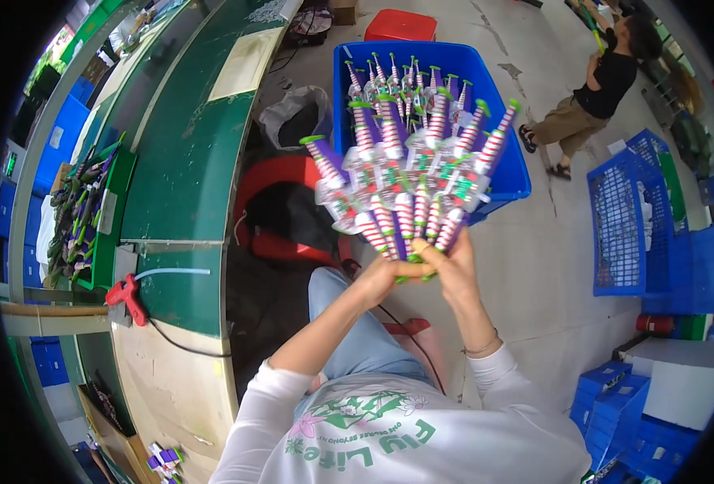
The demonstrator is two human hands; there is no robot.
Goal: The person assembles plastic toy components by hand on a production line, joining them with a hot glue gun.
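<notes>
Several striped plastic toys (391, 173) spread out like a fan in front of me. Each has red-and-white striped and purple sections, green tips and a clear middle part with red and green bits inside. My left hand (379, 278) closes around the gathered lower ends. Against it, my right hand (457, 273) grips the same ends from the right side. Beyond the bunch stands a blue bin (509, 165), partly covered by it. Similar striped toys (389, 79) stand packed upright inside the bin.
A green workbench (183, 161) runs along my left, with a red glue gun (128, 301) and its cord on it. A green tray (115, 218) holds more pieces. A red chair (248, 210), white bag (318, 105) and red stool (401, 26) stand nearby. Right are blue crates (619, 234) and a person (607, 89).
</notes>
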